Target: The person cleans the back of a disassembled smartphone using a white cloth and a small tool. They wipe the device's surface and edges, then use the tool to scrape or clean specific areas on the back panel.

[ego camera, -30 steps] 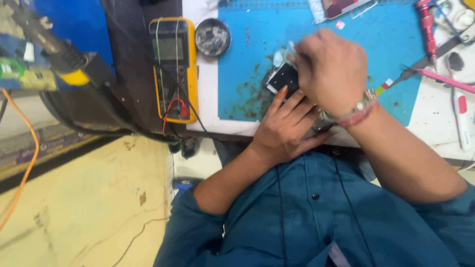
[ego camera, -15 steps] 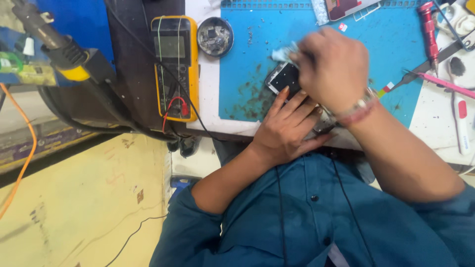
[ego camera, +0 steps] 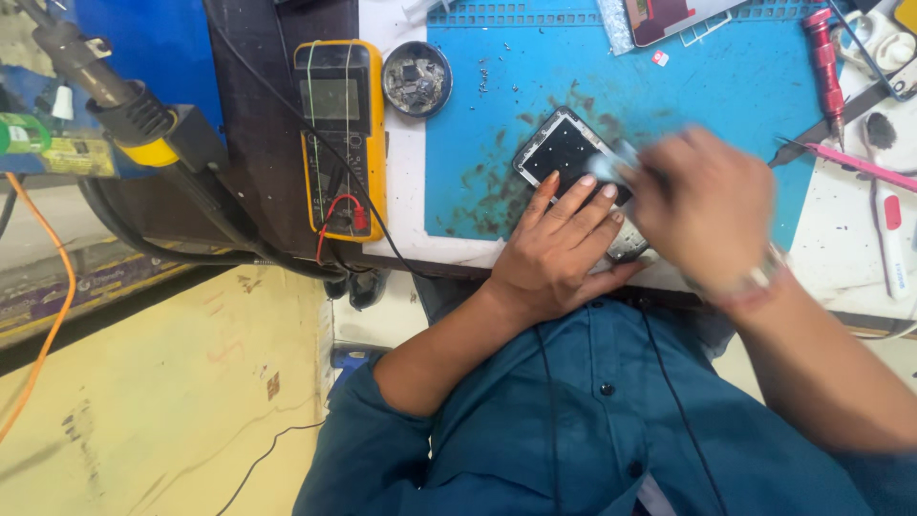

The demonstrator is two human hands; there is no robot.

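**Wiping the opened phone**

Our left hand (ego camera: 559,253) lays flat fingers (ego camera: 573,205) on the phone frame (ego camera: 565,153), pinning it to the blue mat (ego camera: 726,105). Just beside them, our blurred right hand (ego camera: 707,215) pinches a pale wad (ego camera: 604,167). We judge cleaning underway; next calls for steady pressure.

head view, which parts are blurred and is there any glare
Head view: the right hand is smeared by motion blur, its fingers indistinct; the left hand and the phone frame are sharper; the multimeter is crisp; light is even, with no strong glare.
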